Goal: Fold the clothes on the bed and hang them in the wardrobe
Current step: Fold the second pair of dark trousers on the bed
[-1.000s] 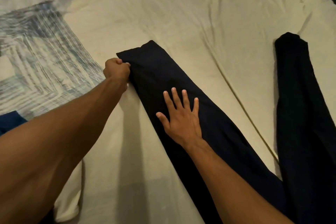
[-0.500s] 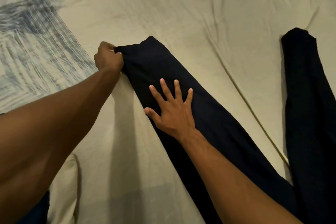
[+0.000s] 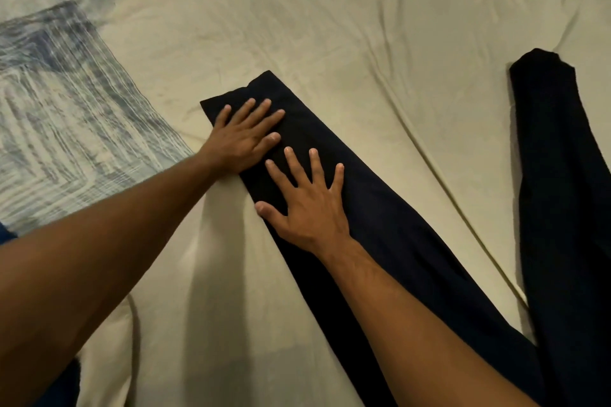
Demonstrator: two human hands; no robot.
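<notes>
Cream bed sheet (image 3: 380, 26) fills the view, wrinkled, with a blue-white patterned cloth (image 3: 66, 109) lying on its left side. Dark trousers (image 3: 413, 241) are spread on the sheet in a V: left leg runs diagonally up to its hem at centre, right leg (image 3: 562, 175) runs up the right edge, well apart from the other. Left hand (image 3: 244, 139) lies flat on the left leg's hem end, fingers straight and spread. Right hand (image 3: 307, 205) lies flat just below it, fingers splayed, pressing the same leg.
</notes>
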